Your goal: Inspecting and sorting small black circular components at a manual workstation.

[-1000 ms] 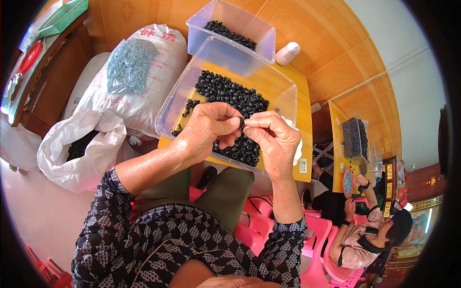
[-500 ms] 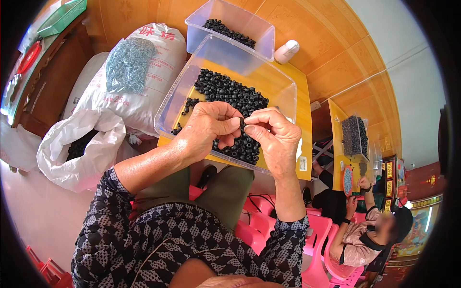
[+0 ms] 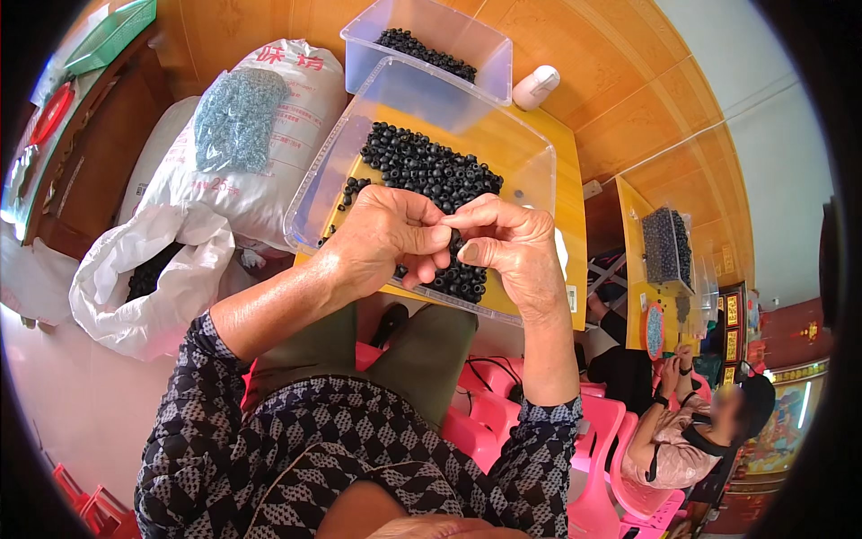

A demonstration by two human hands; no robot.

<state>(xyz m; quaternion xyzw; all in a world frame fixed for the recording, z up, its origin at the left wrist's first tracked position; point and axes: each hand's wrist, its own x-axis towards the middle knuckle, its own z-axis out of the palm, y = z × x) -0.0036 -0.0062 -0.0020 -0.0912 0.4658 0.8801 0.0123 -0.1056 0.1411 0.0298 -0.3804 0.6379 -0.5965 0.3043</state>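
Observation:
Above a clear plastic box (image 3: 310, 184), my hands meet, fingertips nearly touching. A small black part (image 3: 456, 240), round with a hole like a bead, shows between them. My left hand (image 3: 388, 235) pinches at it with thumb and index finger, the other fingers curled underneath. From the other side, my right hand (image 3: 519, 241) closes thumb and index finger around it. Fingertips cover most of the part, so how it is made cannot be seen. Below lies a heap of similar black parts (image 3: 431, 166), spread across the box's bottom.
A second plastic box (image 3: 359, 45) with black parts stands behind, beside a pinkish bottle (image 3: 537, 87). On the left are a full white sack (image 3: 310, 117), a bag of bluish pieces (image 3: 238, 121) and an opened white sack (image 3: 99, 278). A co-worker (image 3: 673, 449) sits at right near pink chairs (image 3: 597, 449).
My right index fingertip has moved left, up against my left fingers. The black part sits slightly lower between the hands. At right, the co-worker's hands have come together.

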